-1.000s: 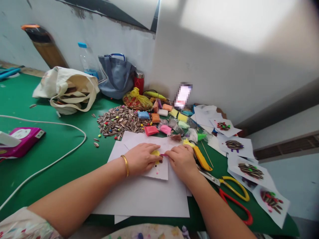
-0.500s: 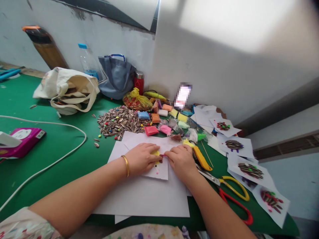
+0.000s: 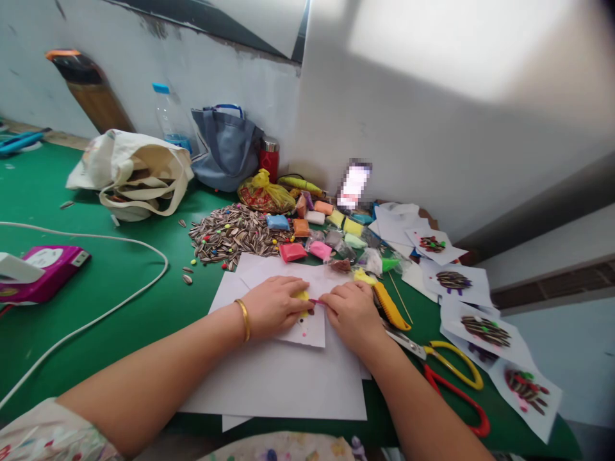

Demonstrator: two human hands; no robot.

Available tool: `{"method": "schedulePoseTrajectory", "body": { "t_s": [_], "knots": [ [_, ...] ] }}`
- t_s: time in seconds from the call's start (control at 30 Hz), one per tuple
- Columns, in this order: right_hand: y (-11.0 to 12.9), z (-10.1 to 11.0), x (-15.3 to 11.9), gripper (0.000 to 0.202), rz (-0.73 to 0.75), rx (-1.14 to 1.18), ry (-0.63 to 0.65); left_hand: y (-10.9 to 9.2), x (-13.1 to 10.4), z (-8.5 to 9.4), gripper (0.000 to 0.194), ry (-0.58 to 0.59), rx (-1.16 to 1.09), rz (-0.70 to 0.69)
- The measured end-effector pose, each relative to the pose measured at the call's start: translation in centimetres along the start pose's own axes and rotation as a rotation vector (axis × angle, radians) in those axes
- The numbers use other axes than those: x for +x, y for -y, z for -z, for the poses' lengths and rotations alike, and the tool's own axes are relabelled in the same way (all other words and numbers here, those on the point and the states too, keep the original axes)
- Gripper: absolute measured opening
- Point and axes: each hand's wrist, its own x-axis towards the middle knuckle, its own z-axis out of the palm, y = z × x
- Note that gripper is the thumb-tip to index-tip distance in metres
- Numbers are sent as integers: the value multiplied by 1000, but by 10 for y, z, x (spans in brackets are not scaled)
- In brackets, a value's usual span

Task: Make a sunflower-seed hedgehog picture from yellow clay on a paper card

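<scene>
On white paper sheets (image 3: 283,384) lies a small white card (image 3: 314,333) bearing a yellow clay shape (image 3: 303,296), a dark dot and small pink dots. My left hand (image 3: 276,307) rests over the card's left side, fingertips on the yellow clay; its fingers lie fairly flat. From the right, my right hand (image 3: 353,314) touches the card's edge, with its fingers curled. A thin dark pink strip (image 3: 316,301) runs between the fingertips of both hands, its right end at my right fingers.
Scissors (image 3: 418,349) and a yellow cutter (image 3: 391,307) lie right of my right hand. Sunflower seeds (image 3: 235,234) and clay packets (image 3: 293,251) sit behind the paper. Finished cards (image 3: 485,326) line the right edge. A white cable (image 3: 120,301) curves at left.
The pink strip between my hands shows slightly longer as my right fingertips have shifted a little to the right. My left hand has barely moved.
</scene>
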Motion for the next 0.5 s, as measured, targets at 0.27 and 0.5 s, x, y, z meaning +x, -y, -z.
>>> {"method": "schedulePoseTrajectory", "body": {
  "t_s": [0.27, 0.5],
  "knots": [
    [-5, 7, 0, 12, -50, 54, -47, 3, 2, 3, 36, 11, -44, -2],
    [-2, 4, -2, 13, 42, 74, -27, 4, 1, -1, 35, 2, -32, 22]
  ]
}}
